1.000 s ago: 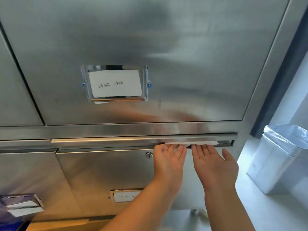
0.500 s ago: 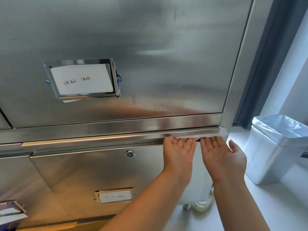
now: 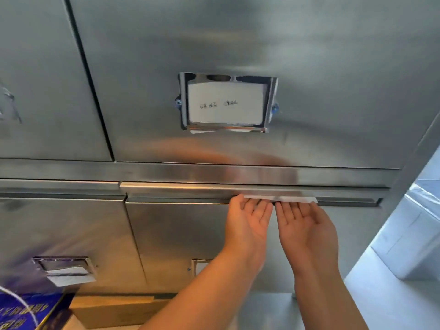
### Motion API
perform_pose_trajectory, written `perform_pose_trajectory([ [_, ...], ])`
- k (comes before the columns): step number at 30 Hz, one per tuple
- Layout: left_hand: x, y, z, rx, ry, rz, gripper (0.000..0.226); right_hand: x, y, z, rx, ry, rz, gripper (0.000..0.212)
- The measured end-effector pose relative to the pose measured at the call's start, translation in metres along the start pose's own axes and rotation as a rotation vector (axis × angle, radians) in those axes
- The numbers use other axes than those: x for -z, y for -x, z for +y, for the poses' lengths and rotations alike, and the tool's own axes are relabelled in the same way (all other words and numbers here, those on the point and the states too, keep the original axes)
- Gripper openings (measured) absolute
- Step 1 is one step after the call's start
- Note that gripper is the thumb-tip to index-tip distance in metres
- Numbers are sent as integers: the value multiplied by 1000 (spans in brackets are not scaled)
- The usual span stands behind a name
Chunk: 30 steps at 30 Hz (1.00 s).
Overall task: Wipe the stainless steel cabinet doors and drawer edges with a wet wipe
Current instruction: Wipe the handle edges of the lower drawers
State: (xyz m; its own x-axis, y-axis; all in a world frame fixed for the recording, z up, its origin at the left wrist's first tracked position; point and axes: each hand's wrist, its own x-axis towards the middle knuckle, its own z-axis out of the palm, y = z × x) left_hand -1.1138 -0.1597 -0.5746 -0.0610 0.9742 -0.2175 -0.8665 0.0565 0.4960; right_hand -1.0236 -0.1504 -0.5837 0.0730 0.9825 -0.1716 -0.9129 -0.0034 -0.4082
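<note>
Wet wipe (image 3: 281, 199) lines the drawer edge (image 3: 178, 186); your left hand (image 3: 247, 225) and right hand (image 3: 307, 232) press it straight-fingered; slide evenly.

Place: this is looking like an institutional storage or service room.
Cabinets: brushed stainless steel cabinet doors (image 3: 309, 91) are filling the view from 9 to 2 o'clock.
Labels: a chrome card holder with a white handwritten card (image 3: 227, 103) is sitting at 12 o'clock.
Floor: a brown cardboard box (image 3: 114, 310) is lying at 7 o'clock, and a pale plastic bin (image 3: 409, 239) is standing at 4 o'clock.
</note>
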Motion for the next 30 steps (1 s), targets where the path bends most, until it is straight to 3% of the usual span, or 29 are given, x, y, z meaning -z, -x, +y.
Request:
perform_pose_trajectory([
  [13, 109, 23, 163, -87, -35, 27, 22, -76, 47, 182, 39, 137, 97, 22],
  [23, 130, 27, 194, -86, -181, 189, 14, -85, 63, 221, 84, 209, 214, 19],
  [30, 144, 30, 209, -60, -208, 152, 17, -79, 74, 230, 178, 165, 312, 24],
])
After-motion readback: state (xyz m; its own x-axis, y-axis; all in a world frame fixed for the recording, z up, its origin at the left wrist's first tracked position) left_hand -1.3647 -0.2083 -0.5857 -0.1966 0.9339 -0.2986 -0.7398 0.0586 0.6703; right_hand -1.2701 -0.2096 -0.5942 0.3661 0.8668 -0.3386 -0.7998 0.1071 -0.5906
